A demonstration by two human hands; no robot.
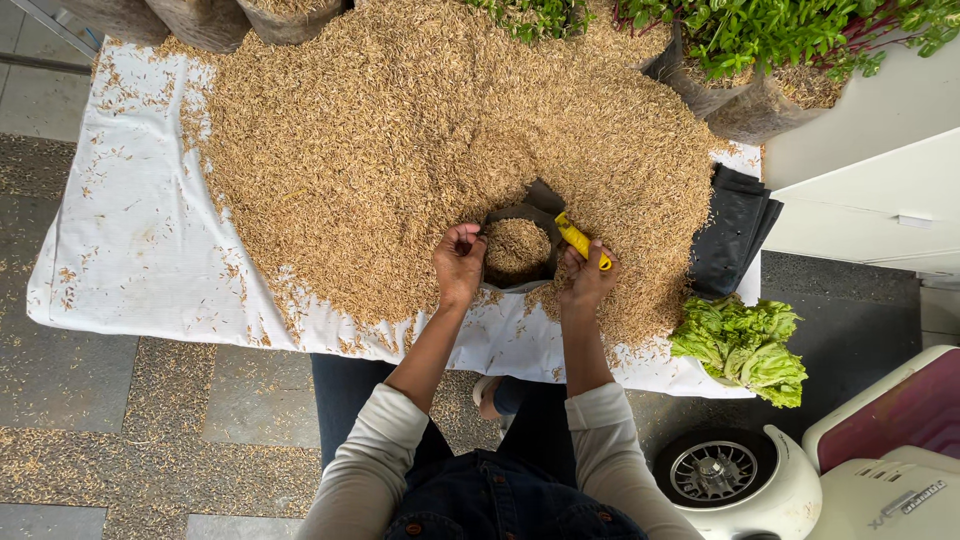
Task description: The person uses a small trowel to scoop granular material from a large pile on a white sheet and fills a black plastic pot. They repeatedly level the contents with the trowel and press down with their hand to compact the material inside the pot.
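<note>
A large heap of tan rice husk (400, 140) lies on a white sheet (130, 240) spread over the floor. At its near edge stands a small black grow bag (497, 215), open and filled with husk. My left hand (458, 262) grips the bag's left rim. My right hand (587, 275) holds the bag's right rim together with a yellow-handled scoop (580, 241), whose handle sticks out above my fingers.
Folded black bags (733, 228) lie right of the heap. Leafy green seedlings (745, 345) sit at the sheet's near right corner. Filled bags with green plants (760, 40) stand at the back right. A white cabinet (870, 180) and a white appliance (745, 480) stand on the right.
</note>
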